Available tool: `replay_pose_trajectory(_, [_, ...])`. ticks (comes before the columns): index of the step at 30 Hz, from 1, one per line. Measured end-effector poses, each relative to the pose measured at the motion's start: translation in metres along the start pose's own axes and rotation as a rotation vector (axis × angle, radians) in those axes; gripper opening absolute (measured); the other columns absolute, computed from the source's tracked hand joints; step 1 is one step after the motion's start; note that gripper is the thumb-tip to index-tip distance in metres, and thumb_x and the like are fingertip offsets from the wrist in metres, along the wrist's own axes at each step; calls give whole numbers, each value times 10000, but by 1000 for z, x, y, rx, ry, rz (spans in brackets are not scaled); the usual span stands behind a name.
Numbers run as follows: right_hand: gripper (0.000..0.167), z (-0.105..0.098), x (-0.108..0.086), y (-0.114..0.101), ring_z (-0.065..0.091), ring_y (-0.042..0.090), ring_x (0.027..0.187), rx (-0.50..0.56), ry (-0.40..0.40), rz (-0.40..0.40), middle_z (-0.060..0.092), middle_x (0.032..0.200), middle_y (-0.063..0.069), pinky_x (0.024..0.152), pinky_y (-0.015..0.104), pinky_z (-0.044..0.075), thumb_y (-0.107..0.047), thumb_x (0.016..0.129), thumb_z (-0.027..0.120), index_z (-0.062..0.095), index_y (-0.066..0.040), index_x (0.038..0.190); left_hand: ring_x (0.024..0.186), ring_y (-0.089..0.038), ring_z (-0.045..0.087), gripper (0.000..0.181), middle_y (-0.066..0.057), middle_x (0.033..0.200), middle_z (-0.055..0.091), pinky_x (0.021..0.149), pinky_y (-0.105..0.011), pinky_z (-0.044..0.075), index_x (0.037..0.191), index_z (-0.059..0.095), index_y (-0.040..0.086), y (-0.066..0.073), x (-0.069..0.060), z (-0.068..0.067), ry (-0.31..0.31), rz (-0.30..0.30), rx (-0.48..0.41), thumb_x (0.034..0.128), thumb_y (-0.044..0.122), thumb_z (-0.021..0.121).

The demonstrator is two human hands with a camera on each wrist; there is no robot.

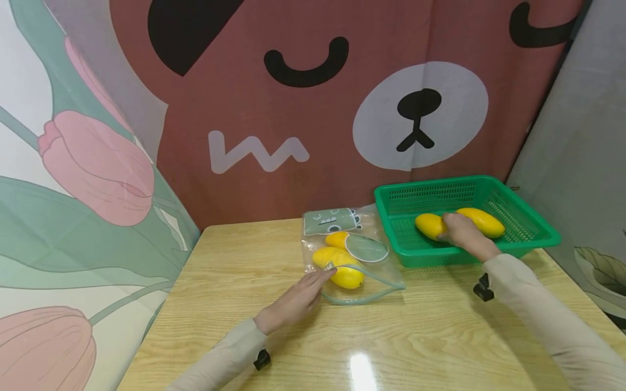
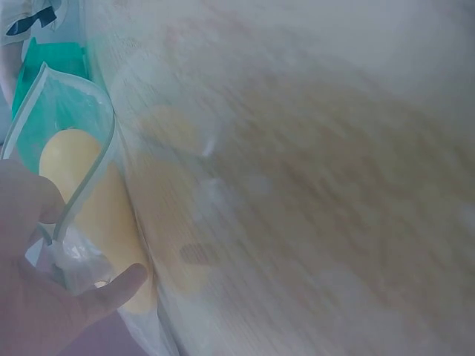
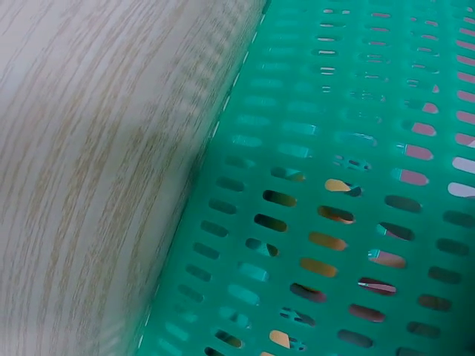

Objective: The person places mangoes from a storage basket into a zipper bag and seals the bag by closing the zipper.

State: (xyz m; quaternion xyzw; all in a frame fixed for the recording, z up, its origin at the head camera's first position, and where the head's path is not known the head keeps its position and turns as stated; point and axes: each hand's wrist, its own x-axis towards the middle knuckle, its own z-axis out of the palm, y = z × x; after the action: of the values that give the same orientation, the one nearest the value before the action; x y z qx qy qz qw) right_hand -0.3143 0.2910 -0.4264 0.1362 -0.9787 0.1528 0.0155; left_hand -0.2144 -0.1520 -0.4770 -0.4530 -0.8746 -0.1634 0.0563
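A clear zip-top bag (image 1: 364,300) with a green cartoon print lies on the table, its mouth gaping towards the near side. Yellow mangoes (image 1: 348,278) are inside it, partly behind the print. My left hand (image 1: 295,298) holds the bag's rim at the left of the mouth; in the left wrist view a finger curls over the rim (image 2: 107,141) and the thumb lies along the side. My right hand (image 1: 462,231) reaches into the green basket (image 1: 440,259) and grips the right end of a mango (image 1: 428,225). Another mango (image 1: 484,222) lies just right of that hand.
The basket stands at the table's back right, its slotted wall (image 3: 319,222) filling much of the right wrist view. A bear-print curtain (image 1: 293,119) hangs behind the wooden table (image 1: 235,260). Floral fabric (image 1: 98,163) covers the left side.
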Motion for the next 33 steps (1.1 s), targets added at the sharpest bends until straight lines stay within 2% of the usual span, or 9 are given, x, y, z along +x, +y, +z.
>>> replay_pose_trajectory(9, [253,2,0,1,455,237,603,23,21,0,482,671,93,528,350,392,-98,865,735,536,57,851,1431,-294,319,747,-76,1603,274,1185,-364,239,1580,188,99,1,0,-1,-20,-24,-13,941,-113,510])
replay_pose_trajectory(33, [316,1,-4,-2,387,202,539,23,113,19,381,603,48,515,321,327,-172,884,727,482,-41,734,1419,-296,342,730,-91,1594,293,1179,-368,259,1576,200,83,1,0,0,-4,-2,-21,941,-117,501])
